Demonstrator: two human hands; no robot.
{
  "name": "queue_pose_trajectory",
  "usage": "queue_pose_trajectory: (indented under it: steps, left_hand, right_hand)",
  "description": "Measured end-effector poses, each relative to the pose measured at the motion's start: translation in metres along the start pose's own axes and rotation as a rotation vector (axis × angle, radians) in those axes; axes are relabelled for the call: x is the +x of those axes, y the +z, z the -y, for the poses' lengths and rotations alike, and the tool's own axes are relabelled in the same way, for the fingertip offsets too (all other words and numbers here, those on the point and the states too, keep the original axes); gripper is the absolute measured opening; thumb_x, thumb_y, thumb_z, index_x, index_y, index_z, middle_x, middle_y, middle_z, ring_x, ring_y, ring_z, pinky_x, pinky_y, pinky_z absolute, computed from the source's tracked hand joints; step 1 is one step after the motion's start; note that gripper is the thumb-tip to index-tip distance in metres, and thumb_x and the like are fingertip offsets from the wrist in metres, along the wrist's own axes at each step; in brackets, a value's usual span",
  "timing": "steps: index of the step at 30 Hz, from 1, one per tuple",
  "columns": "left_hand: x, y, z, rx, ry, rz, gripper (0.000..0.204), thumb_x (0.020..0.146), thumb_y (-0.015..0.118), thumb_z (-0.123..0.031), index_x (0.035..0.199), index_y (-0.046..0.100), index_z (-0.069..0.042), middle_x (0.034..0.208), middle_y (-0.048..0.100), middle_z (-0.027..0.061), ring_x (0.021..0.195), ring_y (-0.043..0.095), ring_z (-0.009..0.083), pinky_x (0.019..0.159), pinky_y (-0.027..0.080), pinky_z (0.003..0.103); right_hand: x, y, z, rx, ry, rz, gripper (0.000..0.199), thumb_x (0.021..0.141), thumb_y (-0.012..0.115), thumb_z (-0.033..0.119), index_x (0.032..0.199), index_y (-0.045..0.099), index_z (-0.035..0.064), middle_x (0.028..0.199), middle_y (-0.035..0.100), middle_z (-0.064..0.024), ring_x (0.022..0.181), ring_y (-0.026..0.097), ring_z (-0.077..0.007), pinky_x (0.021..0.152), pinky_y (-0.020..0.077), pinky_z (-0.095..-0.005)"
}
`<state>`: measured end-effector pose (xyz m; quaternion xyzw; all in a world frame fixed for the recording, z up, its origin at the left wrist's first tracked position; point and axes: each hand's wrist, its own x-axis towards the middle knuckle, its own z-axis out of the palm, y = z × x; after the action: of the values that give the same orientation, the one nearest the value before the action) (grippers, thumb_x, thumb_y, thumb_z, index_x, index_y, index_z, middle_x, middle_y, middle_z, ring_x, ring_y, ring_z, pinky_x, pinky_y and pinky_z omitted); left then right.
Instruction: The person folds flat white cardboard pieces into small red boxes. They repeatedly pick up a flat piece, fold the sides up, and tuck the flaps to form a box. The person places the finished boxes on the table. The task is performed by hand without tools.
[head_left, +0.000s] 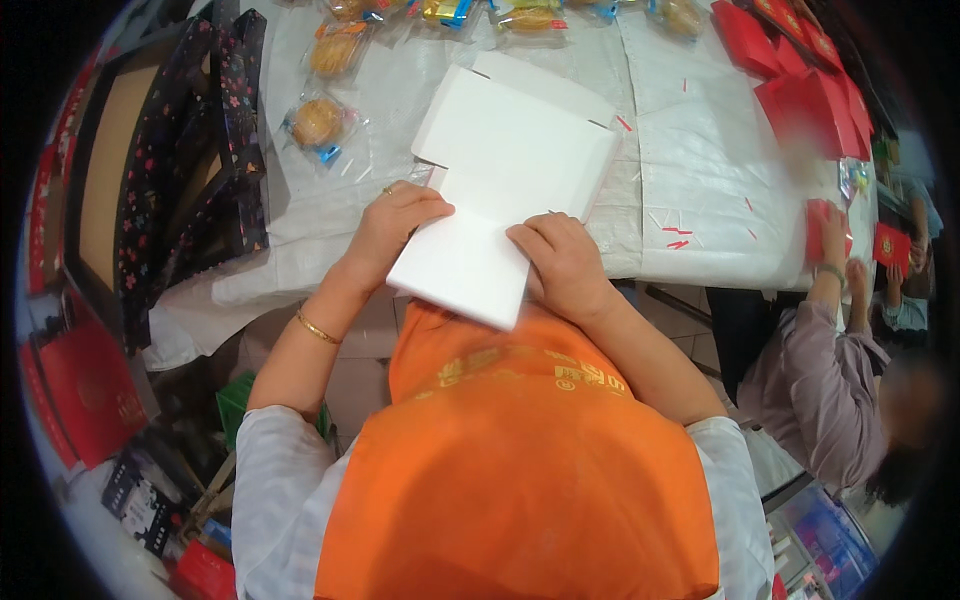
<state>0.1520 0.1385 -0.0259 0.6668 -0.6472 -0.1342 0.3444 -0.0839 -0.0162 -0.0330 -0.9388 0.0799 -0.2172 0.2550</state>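
A white cardboard box blank [522,135] lies partly unfolded at the front edge of the table, its inner side up. Creases and slots cut its far panel, while the near panel reaches past the table edge toward my orange apron. My left hand [398,222] grips the blank's left side near the middle crease, thumb on top. Opposite it, my right hand [562,252] holds the right side, with the thumb pressed on the white surface. The fingers under the board are hidden.
Wrapped round pastries [318,122] and other packets lie on the white-covered table [655,225]. Dark floral boxes [180,150] stand at left. Red boxes [805,105] are piled far right, with small red paper strips [677,244] nearer. A co-worker [815,380] handles a red box at right.
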Motion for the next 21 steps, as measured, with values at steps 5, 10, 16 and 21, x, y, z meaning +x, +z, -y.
queue_pose_trajectory:
  steps: [5,10,16,21]
  left_hand:
    - [0.014,0.001,-0.014,-0.026,-0.274,-0.078,0.027,0.079,0.079,-0.010,0.104,0.068,-0.004,0.088,0.069,0.0131,0.077,0.065,0.0286,0.071,0.052,0.036]
    - [0.029,0.010,-0.020,-0.031,-0.542,-0.072,0.034,0.081,0.083,-0.023,0.100,0.065,-0.003,0.080,0.070,0.0094,0.068,0.066,0.0242,0.063,0.052,0.034]
    - [0.036,0.010,-0.015,0.009,-0.613,-0.006,0.036,0.082,0.084,-0.023,0.103,0.065,-0.002,0.076,0.068,0.0074,0.064,0.063,0.0180,0.061,0.051,0.030]
    - [0.033,0.010,-0.011,-0.004,-0.559,0.021,0.032,0.082,0.083,-0.018,0.103,0.066,-0.002,0.080,0.069,0.0088,0.066,0.063,0.0186,0.063,0.051,0.031]
  right_hand:
    - [0.014,-0.005,0.000,0.089,0.253,0.003,0.027,0.086,0.072,0.015,0.107,0.063,0.0007,0.086,0.067,-0.0180,0.082,0.064,-0.0389,0.072,0.0524,-0.0464]
    - [0.038,-0.010,0.000,0.124,0.712,0.167,0.054,0.086,0.078,0.028,0.111,0.053,-0.0124,0.078,0.067,-0.0287,0.075,0.068,-0.0467,0.067,0.0549,-0.0511]
    - [0.048,-0.017,-0.009,0.121,0.747,0.243,0.056,0.083,0.081,0.029,0.113,0.055,-0.0110,0.080,0.069,-0.0290,0.077,0.068,-0.0461,0.069,0.0556,-0.0500]
    - [0.046,-0.019,-0.002,0.157,0.771,0.203,0.051,0.083,0.080,0.027,0.116,0.059,-0.0053,0.085,0.070,-0.0263,0.082,0.069,-0.0449,0.073,0.0556,-0.0495]
